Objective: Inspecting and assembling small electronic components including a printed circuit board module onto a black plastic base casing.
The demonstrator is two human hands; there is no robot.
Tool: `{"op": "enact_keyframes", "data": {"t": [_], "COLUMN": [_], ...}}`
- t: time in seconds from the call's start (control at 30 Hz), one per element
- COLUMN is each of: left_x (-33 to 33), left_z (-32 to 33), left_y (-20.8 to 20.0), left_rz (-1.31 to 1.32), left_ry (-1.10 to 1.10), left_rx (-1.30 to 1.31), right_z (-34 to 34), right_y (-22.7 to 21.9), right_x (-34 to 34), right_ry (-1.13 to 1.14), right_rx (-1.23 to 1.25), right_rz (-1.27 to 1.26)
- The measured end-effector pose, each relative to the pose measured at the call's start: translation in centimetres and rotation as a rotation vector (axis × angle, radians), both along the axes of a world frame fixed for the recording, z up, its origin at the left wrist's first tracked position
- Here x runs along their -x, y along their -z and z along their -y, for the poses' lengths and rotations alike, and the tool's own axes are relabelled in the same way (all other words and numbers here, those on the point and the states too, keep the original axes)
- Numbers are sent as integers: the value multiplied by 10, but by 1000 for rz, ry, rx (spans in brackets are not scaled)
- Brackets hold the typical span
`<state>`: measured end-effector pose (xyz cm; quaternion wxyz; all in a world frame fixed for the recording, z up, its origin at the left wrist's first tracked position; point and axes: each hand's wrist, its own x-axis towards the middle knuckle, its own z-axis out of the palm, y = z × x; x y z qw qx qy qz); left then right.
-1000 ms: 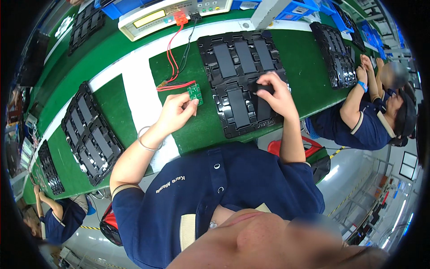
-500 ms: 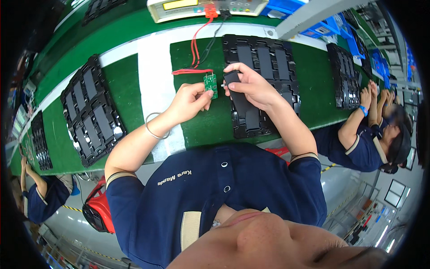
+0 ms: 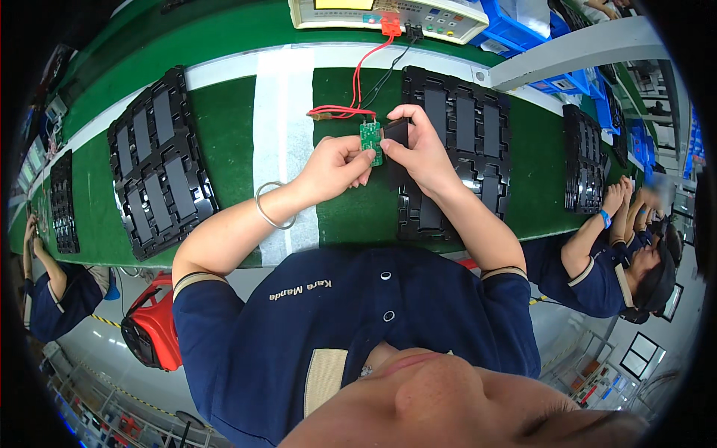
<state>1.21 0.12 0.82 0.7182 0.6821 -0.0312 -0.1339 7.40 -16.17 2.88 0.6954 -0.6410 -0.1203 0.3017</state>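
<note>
My left hand point(image 3: 336, 166) pinches a small green circuit board point(image 3: 370, 136) between thumb and fingers. Red and black leads point(image 3: 357, 82) run from the board's far end up to a bench tester point(image 3: 441, 24). In my right hand point(image 3: 424, 158) is a flat black battery pack point(image 3: 398, 134), with the thumb across its near side. The pack's left edge meets the board's right edge; whether its connector is seated there, I cannot tell. Under and beyond my right hand lies a black tray point(image 3: 412, 76) with several dark flat packs in it.
Another black tray point(image 3: 153, 169) of packs lies to the left on the green bench mat point(image 3: 239, 149). A white strip point(image 3: 284, 134) crosses the mat. Blue bins point(image 3: 515, 26) and a grey post point(image 3: 582, 52) stand far right. Co-workers sit at both sides; a red stool point(image 3: 160, 328) is behind left.
The black battery pack in my right hand has come left against the circuit board and turned more upright. My left hand keeps its pinch on the board. The whole view has shifted slightly.
</note>
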Motion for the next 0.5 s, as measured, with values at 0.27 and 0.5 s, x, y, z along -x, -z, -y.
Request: {"op": "enact_keyframes", "data": {"t": [0.27,0.5], "left_x": [-2,-4], "left_z": [-2,-4], "left_y": [2,3], "left_rz": [67,114], "left_ry": [21,26], "left_rx": [-52,-36], "right_z": [2,1], "right_y": [10,7], "right_x": [-3,-4], "right_ry": [-12,-55], "right_rx": [82,36], "right_rz": [176,174]}}
